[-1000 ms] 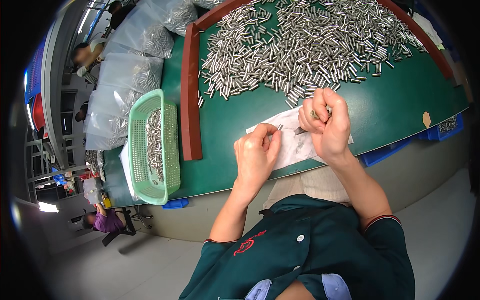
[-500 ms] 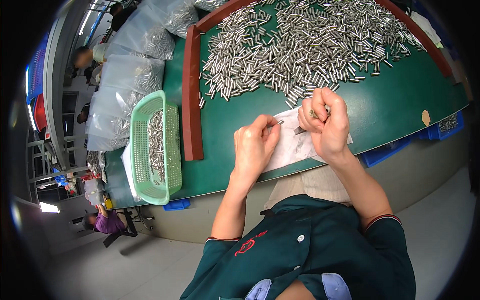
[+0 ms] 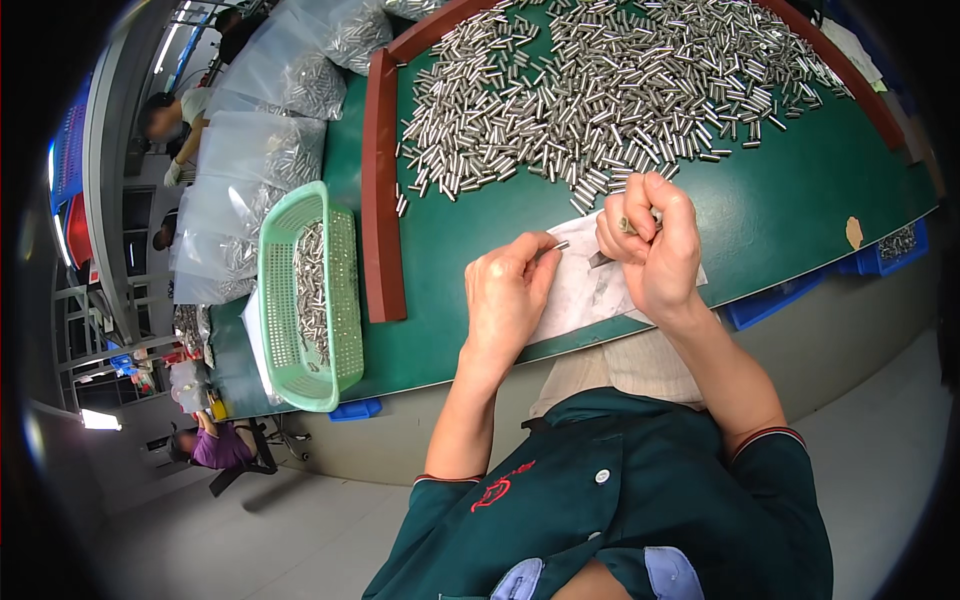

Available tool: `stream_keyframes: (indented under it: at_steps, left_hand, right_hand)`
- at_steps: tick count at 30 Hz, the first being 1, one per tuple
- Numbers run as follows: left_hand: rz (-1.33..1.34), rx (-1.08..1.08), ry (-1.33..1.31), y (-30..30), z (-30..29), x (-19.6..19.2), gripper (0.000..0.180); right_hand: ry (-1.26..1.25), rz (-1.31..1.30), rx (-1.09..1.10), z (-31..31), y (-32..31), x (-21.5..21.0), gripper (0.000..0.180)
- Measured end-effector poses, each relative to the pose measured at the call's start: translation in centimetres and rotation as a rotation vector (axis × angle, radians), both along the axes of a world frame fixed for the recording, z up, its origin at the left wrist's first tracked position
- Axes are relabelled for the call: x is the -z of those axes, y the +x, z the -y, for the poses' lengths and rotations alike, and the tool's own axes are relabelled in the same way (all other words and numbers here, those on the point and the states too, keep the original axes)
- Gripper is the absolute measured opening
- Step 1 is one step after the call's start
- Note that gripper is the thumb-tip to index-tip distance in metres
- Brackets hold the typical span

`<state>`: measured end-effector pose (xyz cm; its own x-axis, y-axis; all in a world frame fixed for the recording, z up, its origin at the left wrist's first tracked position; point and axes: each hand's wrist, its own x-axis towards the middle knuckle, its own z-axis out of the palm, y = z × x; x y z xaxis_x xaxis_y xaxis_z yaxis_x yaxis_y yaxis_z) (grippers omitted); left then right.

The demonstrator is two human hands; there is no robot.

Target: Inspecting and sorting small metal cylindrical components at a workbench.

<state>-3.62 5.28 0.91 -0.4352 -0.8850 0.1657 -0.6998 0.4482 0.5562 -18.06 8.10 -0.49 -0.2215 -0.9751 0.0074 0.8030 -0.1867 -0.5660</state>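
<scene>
A small metal pin (image 3: pixel 556 246) sits pinched in the left hand (image 3: pixel 508 296); white paper (image 3: pixel 585 290) lies beneath. At three o'clock, the right hand (image 3: pixel 655 245) clamps several pins (image 3: pixel 628 226).

Clear plastic bags (image 3: pixel 270 120) of metal pins, piled beyond green basket (image 3: pixel 305 295).

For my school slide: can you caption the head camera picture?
Left hand pinches a metal pin, right hand grips more, over white paper beside a pin pile.
</scene>
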Motion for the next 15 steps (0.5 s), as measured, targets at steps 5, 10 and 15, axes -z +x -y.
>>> stream_keyframes:
  at_steps: [5, 10, 15]
  left_hand:
    - [0.029, 0.031, -0.064, 0.2, 0.0, -0.2, 0.007]
    - [-1.039, 0.006, 1.043, 2.0, 0.9, 0.1, 0.010]
    - [-1.462, 0.082, 1.241, 2.0, 1.2, -0.5, 0.014]
  right_hand:
    - [-0.007, 0.002, 0.005, -0.1, 0.1, -0.4, 0.036]
    - [-0.015, 0.010, 0.006, 0.0, 0.1, 0.0, 0.037]
    - [-0.004, 0.000, 0.022, -0.1, 0.1, -0.2, 0.033]
